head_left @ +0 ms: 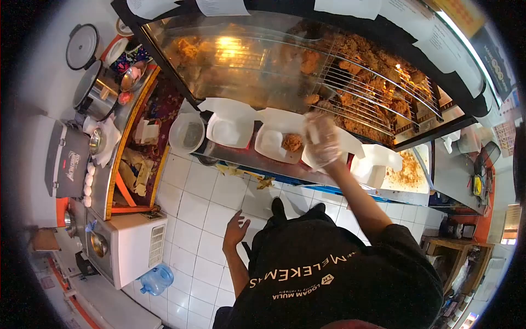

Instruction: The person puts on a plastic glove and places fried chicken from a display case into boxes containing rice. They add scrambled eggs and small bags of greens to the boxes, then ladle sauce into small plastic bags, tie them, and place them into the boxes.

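My right hand (322,138), in a clear plastic glove, reaches over the counter at the open front of the glass warmer. Glare and blur on the glove hide what its fingers do. Just below it is a partly covered white paper box (311,159). To its left, another open paper box (268,141) contains a piece of fried chicken (292,142). Farther left stands an open paper box (226,132), and one more open paper box (368,171) is on the right. My left hand (235,229) hangs bare over the floor, fingers loosely apart, holding nothing.
Fried chicken (378,77) fills wire racks (356,101) inside the warmer. A clear plastic tub (187,133) stands at the counter's left end. A crumb-covered tray (408,172) lies right. At left are a steel pot (101,90) and a blue water jug (157,278) on the floor.
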A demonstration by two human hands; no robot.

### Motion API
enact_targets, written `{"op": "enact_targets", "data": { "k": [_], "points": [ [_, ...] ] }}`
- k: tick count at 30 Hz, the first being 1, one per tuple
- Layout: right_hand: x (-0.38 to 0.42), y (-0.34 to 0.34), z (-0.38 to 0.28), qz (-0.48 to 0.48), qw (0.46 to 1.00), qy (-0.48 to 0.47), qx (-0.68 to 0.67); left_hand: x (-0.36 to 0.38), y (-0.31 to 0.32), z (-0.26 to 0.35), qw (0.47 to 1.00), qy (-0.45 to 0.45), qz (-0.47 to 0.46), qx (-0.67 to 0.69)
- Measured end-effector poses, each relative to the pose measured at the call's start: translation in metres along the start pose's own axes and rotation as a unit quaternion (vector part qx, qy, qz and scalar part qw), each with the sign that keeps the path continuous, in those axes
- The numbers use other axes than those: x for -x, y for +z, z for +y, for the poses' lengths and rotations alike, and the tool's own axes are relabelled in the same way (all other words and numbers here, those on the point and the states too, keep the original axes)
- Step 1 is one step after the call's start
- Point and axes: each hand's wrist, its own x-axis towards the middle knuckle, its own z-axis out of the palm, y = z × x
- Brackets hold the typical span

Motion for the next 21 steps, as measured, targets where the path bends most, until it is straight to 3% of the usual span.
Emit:
{"op": "enact_targets", "data": {
  "k": [1,3,5,6,8,9,10,11,12,16,18,19,20,21],
  "points": [
    [-0.024,-0.021,0.016,0.049,0.981,0.112,-0.151,0.002,0.001,-0.007,1.000,-0.029,0.002,0.005],
    [-0.055,-0.034,0.063,0.040,0.985,0.159,-0.062,0.008,0.001,-0.011,0.999,-0.033,-0.001,0.007],
    [-0.094,-0.055,0.079,0.010,0.997,0.048,0.058,0.002,0.003,-0.019,0.999,-0.042,-0.012,-0.006],
    [-0.106,-0.042,0.097,0.013,0.997,0.047,0.058,-0.001,0.003,-0.021,0.999,-0.033,-0.011,-0.013],
    [-0.127,-0.012,0.130,-0.043,0.970,-0.151,0.187,-0.006,-0.001,-0.011,1.000,-0.015,-0.006,-0.005],
    [-0.142,-0.009,0.123,-0.042,0.970,-0.150,0.186,-0.007,-0.004,-0.006,1.000,-0.001,-0.004,0.003],
    [-0.163,-0.009,0.106,-0.268,0.934,-0.039,0.232,-0.009,-0.006,0.000,1.000,-0.001,-0.002,0.001],
    [-0.180,-0.007,0.099,-0.478,0.835,0.074,0.263,-0.012,-0.007,0.006,1.000,-0.001,0.003,0.000],
    [-0.148,0.050,0.158,-0.426,0.855,0.028,0.293,-0.013,-0.008,0.008,1.000,-0.002,0.007,-0.002],
    [-0.177,0.009,0.125,-0.471,0.818,0.040,0.328,-0.014,-0.008,0.007,1.000,0.011,0.003,0.011],
    [-0.156,-0.027,0.102,-0.448,0.844,0.127,0.267,-0.008,-0.004,0.001,1.000,-0.011,0.016,0.017],
    [-0.092,0.006,0.148,-0.138,0.933,-0.019,0.331,-0.007,0.000,-0.004,0.999,-0.014,0.019,0.031],
    [-0.086,-0.018,0.116,0.000,0.988,0.149,0.040,-0.005,0.003,-0.011,0.999,-0.028,0.018,0.030],
    [-0.080,-0.047,0.077,0.131,0.908,0.302,-0.259,-0.002,0.006,-0.020,0.999,-0.043,0.018,0.028]
  ]
}}
